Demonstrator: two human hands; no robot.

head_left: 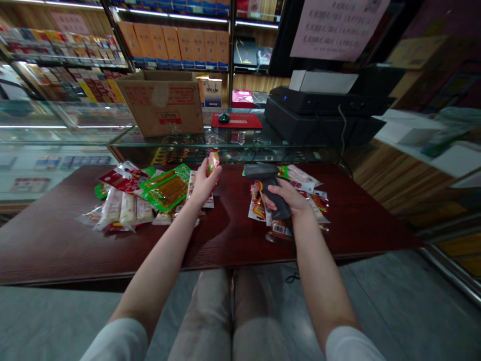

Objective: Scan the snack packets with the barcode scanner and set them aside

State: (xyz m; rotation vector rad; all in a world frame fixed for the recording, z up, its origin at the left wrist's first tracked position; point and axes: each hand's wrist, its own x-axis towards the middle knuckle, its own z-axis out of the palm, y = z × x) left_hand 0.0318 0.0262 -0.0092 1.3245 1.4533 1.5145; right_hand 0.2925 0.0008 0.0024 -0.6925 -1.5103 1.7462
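My left hand (202, 186) is closed around a small red and yellow snack packet (213, 161), held upright above the dark wooden table (233, 235). My right hand (286, 199) grips the handle of a dark handheld barcode scanner (267, 181), whose head points left toward the packet. A pile of snack packets (143, 193) lies left of my left hand, with a green packet on top. Another, smaller pile of packets (304, 193) lies under and around my right hand.
A glass counter (180, 140) stands behind the table, bearing a cardboard box (163, 103), a red mat with a mouse (224, 118), and a black printer (323, 110). Shelves of boxed goods (176, 45) fill the back wall. My knees show below the table edge.
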